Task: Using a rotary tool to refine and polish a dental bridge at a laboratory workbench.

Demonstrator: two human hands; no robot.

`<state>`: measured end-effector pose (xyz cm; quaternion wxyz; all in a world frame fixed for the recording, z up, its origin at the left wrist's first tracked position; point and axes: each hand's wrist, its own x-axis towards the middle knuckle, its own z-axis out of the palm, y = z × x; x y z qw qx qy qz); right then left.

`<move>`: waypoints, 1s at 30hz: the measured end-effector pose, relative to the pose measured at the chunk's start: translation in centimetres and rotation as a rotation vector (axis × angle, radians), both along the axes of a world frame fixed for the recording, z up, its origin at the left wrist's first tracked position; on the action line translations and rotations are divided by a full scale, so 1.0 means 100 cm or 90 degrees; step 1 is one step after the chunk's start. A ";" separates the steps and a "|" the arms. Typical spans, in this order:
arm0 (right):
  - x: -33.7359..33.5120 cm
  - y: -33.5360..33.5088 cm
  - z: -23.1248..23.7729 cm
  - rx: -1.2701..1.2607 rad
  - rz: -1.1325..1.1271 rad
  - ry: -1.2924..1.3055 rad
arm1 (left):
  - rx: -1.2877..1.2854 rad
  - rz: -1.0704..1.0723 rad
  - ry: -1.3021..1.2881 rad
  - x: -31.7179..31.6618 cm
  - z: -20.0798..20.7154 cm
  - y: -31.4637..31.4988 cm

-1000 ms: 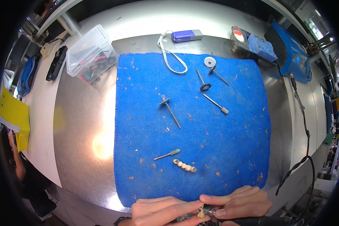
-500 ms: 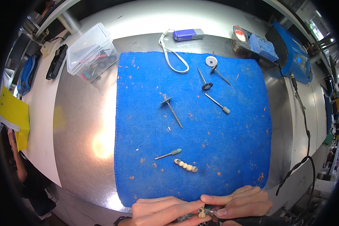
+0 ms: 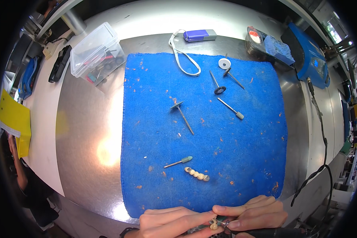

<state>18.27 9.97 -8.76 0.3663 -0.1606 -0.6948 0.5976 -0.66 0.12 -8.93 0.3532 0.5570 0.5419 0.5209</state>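
Note:
Low in the view, over the near edge of the blue cloth (image 3: 242,158), my left hand (image 3: 170,223) is closed, pinching a small cream dental bridge (image 3: 214,226) between thumb and fingers. My right hand (image 3: 261,216) is wrapped round a dark rotary handpiece (image 3: 271,233), its metal tip close to the bridge. Whether the tip touches it I cannot tell, as fingers hide part of both. The two hands meet at the fingertips. Beyond them on the cloth lies a second, longer dental bridge (image 3: 197,174), next to a green pointed grinding bit (image 3: 186,160).
Farther up the cloth lie a disc bit (image 3: 177,105), a cylindrical bit (image 3: 239,115), a black wheel bit (image 3: 220,90) and a white disc (image 3: 224,63). Behind stand a clear plastic box (image 3: 95,51), a purple-grey strapped stick (image 3: 200,35) and a blue control unit (image 3: 308,59) with a cable (image 3: 323,131).
The whole view has shifted very slightly. Both hands keep nearly the same hold on the dental bridge and the handpiece.

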 end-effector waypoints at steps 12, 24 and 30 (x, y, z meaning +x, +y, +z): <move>0.001 0.000 0.003 -0.003 -0.005 -0.008 | 0.005 0.002 -0.006 0.002 -0.002 0.000; 0.002 -0.001 0.006 0.001 -0.016 -0.014 | -0.002 -0.007 -0.008 0.002 0.003 0.004; 0.002 0.000 0.004 0.003 -0.009 -0.015 | -0.010 -0.011 0.005 0.001 0.003 0.003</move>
